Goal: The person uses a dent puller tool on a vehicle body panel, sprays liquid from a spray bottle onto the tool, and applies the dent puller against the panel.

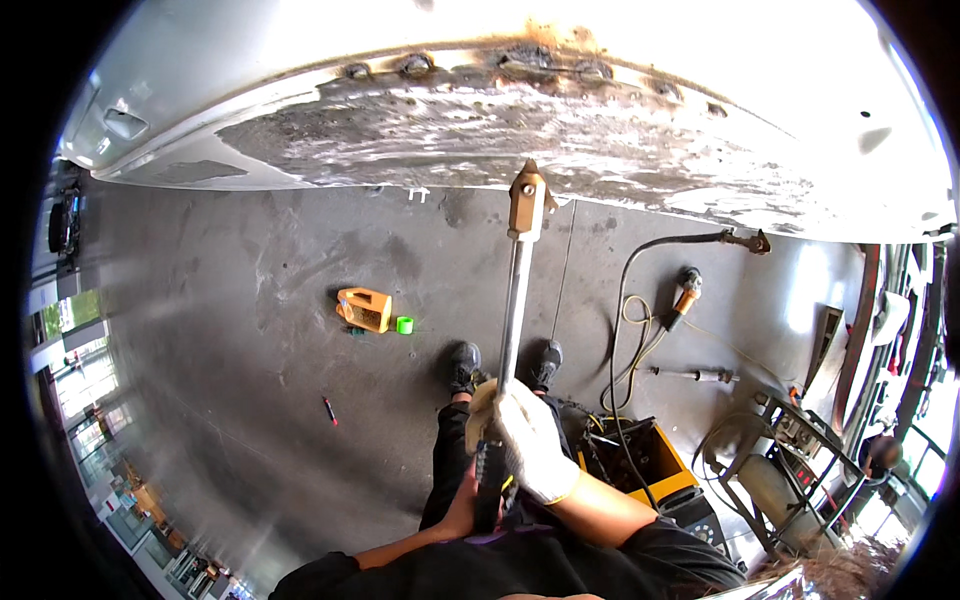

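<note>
I hold a dent puller (517, 300) upright in front of me. It has a long bright metal rod, a brass-coloured head with a dark pointed tip, and a black grip low down near my body. My right hand (535, 445), in a white glove, is wrapped round the lower part of the tool. My left hand (479, 415), also gloved and partly hidden behind the tool, is closed beside it near the black grip. The tip overlaps the lower edge of a white vehicle panel (400, 125); whether it touches cannot be told. The panel has a ground, bare-metal strip with several dark burnt holes.
An orange jug (364, 310), a green cap (404, 325) and a red pen (330, 411) lie on the floor to the left. On the right are a clamp cable (640, 250), an orange power tool (686, 296), a metal rod tool (695, 375), a yellow-black box (668, 460) and a wheeled cart (790, 465).
</note>
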`<state>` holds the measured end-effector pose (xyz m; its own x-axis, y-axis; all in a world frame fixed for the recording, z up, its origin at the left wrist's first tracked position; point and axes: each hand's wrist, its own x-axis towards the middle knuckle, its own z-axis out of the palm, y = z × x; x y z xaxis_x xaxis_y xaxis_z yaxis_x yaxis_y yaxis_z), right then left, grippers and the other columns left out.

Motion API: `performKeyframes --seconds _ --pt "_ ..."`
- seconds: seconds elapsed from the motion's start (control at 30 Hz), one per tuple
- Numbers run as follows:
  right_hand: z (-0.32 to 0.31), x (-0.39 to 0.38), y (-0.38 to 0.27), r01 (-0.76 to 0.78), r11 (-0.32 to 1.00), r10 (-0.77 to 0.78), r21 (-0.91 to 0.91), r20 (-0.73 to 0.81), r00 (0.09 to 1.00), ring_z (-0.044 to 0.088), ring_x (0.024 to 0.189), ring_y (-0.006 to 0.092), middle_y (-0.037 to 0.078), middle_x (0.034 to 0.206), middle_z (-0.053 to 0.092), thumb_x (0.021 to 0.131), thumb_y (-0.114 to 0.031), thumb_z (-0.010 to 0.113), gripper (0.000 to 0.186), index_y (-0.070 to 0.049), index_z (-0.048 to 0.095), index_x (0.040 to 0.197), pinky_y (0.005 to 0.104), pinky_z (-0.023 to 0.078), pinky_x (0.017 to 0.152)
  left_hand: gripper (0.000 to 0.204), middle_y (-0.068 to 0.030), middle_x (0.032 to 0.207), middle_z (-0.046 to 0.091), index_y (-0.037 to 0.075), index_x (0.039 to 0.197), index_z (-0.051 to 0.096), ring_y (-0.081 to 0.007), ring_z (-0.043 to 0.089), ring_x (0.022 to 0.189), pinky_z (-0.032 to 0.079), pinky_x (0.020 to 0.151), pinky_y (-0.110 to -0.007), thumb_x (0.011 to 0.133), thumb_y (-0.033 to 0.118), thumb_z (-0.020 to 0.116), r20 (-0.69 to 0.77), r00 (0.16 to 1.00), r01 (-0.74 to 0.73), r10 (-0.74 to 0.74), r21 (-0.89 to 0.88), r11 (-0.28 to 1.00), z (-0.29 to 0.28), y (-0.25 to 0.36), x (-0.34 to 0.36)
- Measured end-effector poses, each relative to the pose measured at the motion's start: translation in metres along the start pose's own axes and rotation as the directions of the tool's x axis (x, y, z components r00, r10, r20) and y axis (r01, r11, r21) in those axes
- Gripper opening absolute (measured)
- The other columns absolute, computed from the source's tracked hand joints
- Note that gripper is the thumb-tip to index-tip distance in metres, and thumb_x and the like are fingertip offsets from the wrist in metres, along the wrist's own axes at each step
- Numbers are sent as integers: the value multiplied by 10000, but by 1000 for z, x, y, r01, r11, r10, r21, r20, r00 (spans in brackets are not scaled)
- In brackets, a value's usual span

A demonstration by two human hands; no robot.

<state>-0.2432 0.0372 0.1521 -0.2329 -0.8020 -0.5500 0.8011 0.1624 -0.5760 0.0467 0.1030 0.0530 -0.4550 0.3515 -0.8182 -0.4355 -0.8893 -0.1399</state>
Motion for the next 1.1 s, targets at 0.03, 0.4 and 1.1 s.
performKeyframes --seconds 0.03,0.4,1.1 --pt "2 1 0 6 999 -4 45 -37 999 622 753 133 53 839 646 1143 -278 526 270 -22 612 1131 300 522 726 369 -65 848 642 135 1442 447 -178 664 667 572 608 -324 1115 293 515 -51 978 -199 201 51 979 19 16 -4" --pt "-6 1 7 91 995 -88 -48 51 995 658 714 206 132 798 684 1141 -429 513 444 -5 602 1045 326 524 671 332 -87 873 683 47 1039 635 -197 664 706 544 649 -342 1080 369 566 -3 995 93 -97 -289 953 11 3 5" --pt "-3 6 7 116 993 -117 20 35 993 651 672 219 147 785 677 1136 -439 521 447 -12 587 1024 330 526 650 455 -28 772 644 106 986 636 -157 634 600 508 523 -310 1053 541 521 28 997 73 -73 -3 997 15 30 -6"
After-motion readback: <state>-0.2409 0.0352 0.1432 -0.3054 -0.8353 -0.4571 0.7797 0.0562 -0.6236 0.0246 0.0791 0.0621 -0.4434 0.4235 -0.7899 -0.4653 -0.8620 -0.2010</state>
